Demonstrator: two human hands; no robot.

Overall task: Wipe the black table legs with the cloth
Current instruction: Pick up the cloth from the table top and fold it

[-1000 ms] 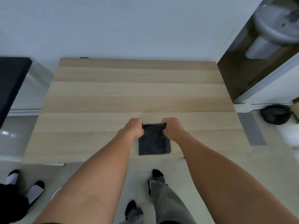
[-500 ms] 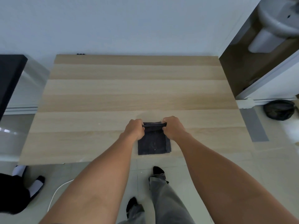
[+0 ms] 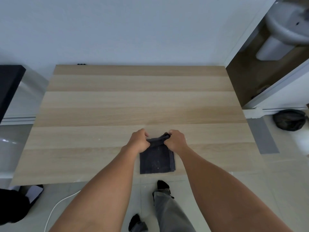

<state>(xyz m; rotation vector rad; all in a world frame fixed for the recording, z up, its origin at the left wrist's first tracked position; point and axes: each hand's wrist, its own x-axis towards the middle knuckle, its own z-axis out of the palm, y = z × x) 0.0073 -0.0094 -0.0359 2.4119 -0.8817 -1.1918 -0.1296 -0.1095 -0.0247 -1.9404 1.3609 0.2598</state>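
A dark grey folded cloth (image 3: 156,160) lies on the light wooden table top (image 3: 117,104), close to its near edge. My left hand (image 3: 139,140) grips the cloth's far left corner. My right hand (image 3: 175,140) pinches the far right corner, and the far edge is bunched up between the two fists. The table's black legs are hidden under the top.
A white wall runs behind the table. A black-topped unit (image 3: 9,84) stands at the left. At the right, a doorway shows a white basin (image 3: 287,29), with a black bag (image 3: 290,119) on the floor. Another person's feet (image 3: 25,198) and a white cable (image 3: 56,208) lie lower left.
My two hands have drawn closer together on the cloth, and its far edge has gone from flat to bunched and raised. The camera has tilted slightly.
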